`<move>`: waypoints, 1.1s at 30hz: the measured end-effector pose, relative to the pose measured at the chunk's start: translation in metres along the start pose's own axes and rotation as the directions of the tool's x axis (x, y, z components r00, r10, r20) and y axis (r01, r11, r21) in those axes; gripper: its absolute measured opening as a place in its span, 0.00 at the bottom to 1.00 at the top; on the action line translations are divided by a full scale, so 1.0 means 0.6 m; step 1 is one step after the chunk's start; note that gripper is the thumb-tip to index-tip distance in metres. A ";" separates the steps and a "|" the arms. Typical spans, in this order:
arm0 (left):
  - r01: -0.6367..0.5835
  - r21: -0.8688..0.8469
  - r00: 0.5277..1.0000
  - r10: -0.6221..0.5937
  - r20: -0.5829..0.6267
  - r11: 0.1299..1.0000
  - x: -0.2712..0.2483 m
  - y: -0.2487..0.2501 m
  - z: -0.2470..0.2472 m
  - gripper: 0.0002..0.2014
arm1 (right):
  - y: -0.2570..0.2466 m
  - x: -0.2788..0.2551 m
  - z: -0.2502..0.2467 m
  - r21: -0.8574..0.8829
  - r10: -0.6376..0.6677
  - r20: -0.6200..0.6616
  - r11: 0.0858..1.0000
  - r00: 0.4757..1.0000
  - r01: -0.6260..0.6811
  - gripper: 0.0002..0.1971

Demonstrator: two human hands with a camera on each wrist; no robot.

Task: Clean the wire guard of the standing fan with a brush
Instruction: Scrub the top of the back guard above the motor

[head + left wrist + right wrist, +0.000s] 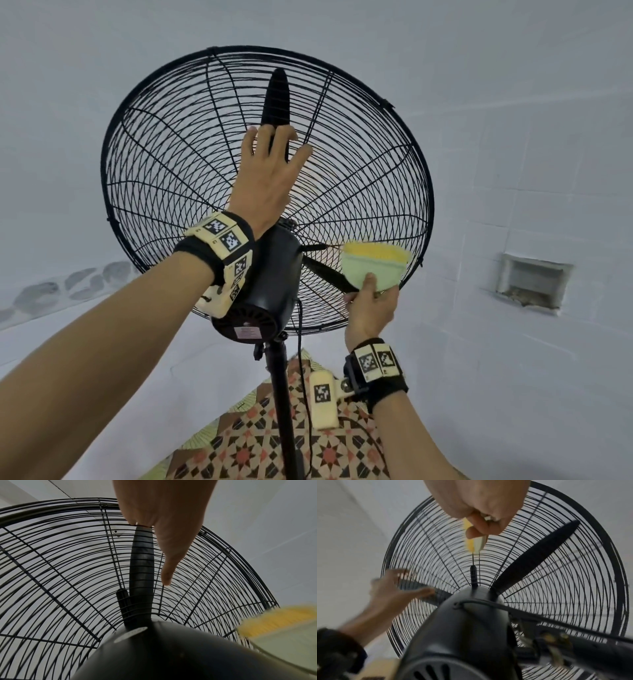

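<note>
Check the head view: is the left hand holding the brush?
No. The left hand lies open with straight fingers against the wire guard, while the right hand grips the brush.

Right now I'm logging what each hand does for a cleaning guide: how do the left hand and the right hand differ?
The left hand is spread open with straight fingers against the wire guard; the right hand is curled round the brush. The left hand is high, above the motor housing; the right hand is low, near the guard's lower rim. Both are at the rear of the guard and wear wrist bands.
</note>
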State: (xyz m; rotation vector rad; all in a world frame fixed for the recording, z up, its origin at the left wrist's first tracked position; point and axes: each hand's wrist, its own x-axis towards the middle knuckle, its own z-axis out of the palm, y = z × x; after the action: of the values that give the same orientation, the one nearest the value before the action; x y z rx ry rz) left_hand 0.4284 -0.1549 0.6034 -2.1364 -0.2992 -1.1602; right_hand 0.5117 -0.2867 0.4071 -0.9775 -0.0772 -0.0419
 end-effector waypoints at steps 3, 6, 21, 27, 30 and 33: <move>0.009 -0.008 1.000 -0.009 -0.016 1.000 0.001 0.002 0.000 0.37 | 0.004 -0.007 -0.001 -0.059 0.042 0.117 0.998 0.992 -0.035 0.11; 0.005 -0.027 0.999 -0.006 -0.037 1.000 0.000 0.001 0.002 0.39 | 0.006 -0.010 0.004 -0.197 0.050 0.348 0.980 0.936 0.020 0.03; 0.008 -0.093 0.999 -0.012 -0.046 0.996 -0.003 -0.003 -0.001 0.38 | -0.005 0.006 -0.002 -0.327 -0.051 0.188 0.938 0.981 0.112 0.05; 0.013 -0.096 0.997 -0.020 -0.073 0.995 -0.004 0.001 0.004 0.37 | -0.026 -0.018 -0.018 -0.260 -0.021 0.154 0.964 0.988 0.061 0.06; 0.006 -0.081 0.998 -0.011 -0.064 0.997 -0.005 0.000 0.004 0.37 | -0.054 -0.032 0.007 -0.283 -0.068 0.416 0.938 0.907 0.200 0.06; 0.007 -0.076 0.998 -0.012 -0.064 0.997 -0.006 0.002 0.000 0.35 | -0.082 -0.034 0.031 -0.304 -0.125 0.582 0.883 0.803 0.358 0.06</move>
State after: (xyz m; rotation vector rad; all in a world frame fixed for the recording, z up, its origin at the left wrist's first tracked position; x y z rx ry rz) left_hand 0.4267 -0.1552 0.6001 -2.1600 -0.2395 -1.2614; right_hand 0.4871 -0.2988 0.4564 -1.3682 -0.7616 -0.0159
